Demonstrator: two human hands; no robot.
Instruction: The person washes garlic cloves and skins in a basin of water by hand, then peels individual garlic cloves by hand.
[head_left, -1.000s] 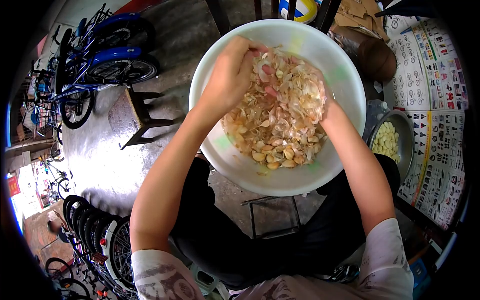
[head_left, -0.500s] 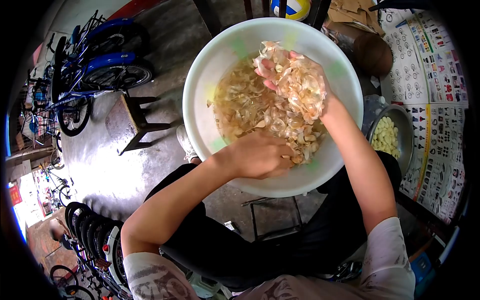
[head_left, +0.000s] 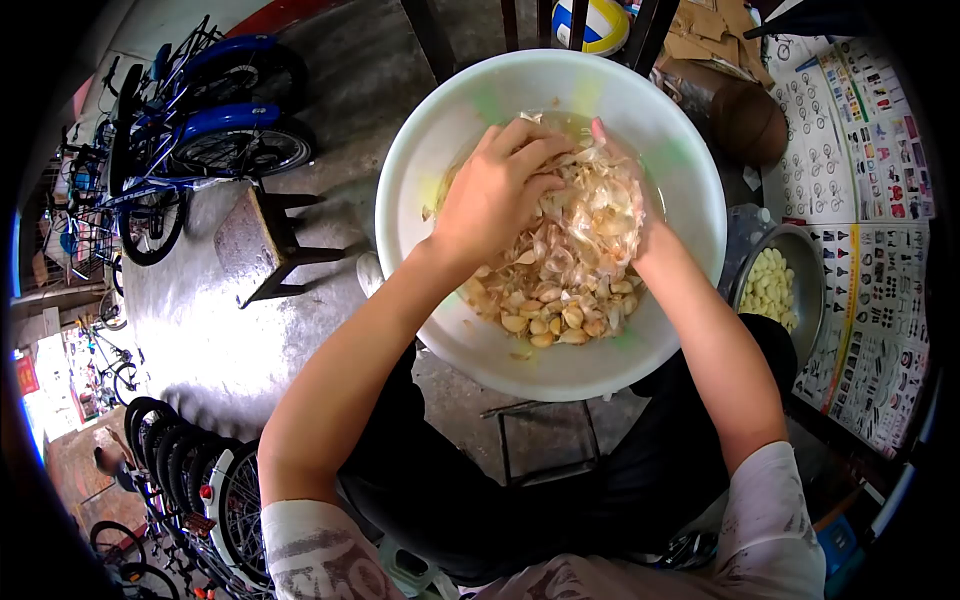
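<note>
A wide white plastic basin (head_left: pixel 410 305) holds water, loose garlic skins (head_left: pixel 520 260) and several garlic cloves (head_left: pixel 545 325), which show at its near side. My right hand (head_left: pixel 645 195) cups a wet heap of papery garlic skins against its palm, mostly hidden behind the heap. From the left, my left hand (head_left: pixel 495 190) reaches over the basin, back upward, its curled fingers closed on the left side of that same heap. The two hands hold the skins between them. Part of the left fingertips is hidden in the skins.
To the right, a metal bowl (head_left: pixel 812 290) contains peeled garlic cloves (head_left: pixel 768 285). Newspaper-like printed sheets (head_left: pixel 870 270) lie beyond it. A wooden stool (head_left: pixel 250 240) and bicycles (head_left: pixel 235 145) are at the left. A volleyball (head_left: pixel 600 25) and cardboard (head_left: pixel 705 45) sit past the basin.
My left hand has moved up and away from the cloves at the near side onto the heap of skins. My right hand has lowered slightly with the skins. More cloves now show.
</note>
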